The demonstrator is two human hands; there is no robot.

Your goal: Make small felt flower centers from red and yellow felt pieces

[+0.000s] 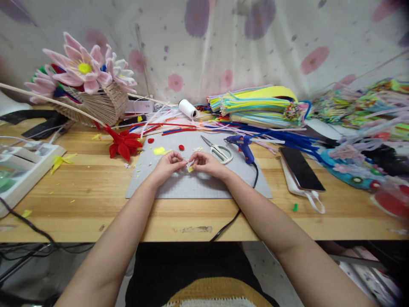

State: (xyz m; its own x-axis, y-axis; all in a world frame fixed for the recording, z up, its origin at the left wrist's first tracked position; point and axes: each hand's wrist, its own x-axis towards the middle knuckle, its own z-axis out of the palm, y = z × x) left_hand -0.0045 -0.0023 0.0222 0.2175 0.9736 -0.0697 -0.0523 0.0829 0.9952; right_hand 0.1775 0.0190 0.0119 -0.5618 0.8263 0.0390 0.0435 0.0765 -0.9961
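A small yellow piece (191, 169) sits at the centre of my clock, just above the grey mat (198, 189), pinched between the thumb and fingers of my right hand (206, 164). My left hand (172, 164) is close beside it at 9 o'clock, fingers bent and tips drawn in; I cannot tell whether they grip anything, as the detail is too small. On the mat, a red bit (181, 148) lies at 11 o'clock and yellow scraps (158, 151) at 10. At 2 o'clock I have the scissors (223, 159), points turned away from me, and just beyond them the glue gun (243, 147), its black cord running down to the table edge. Farther out, a red flower (123, 144) lies at 10 o'clock and a white roll (188, 109) at 12, among loose stems. A bundle of stems (260, 102) fills 1 to 2. My phone (302, 167) rests at 3, the power strip (38, 160) at 9, and a basket of pink flowers (105, 106) stands between 10 and 11
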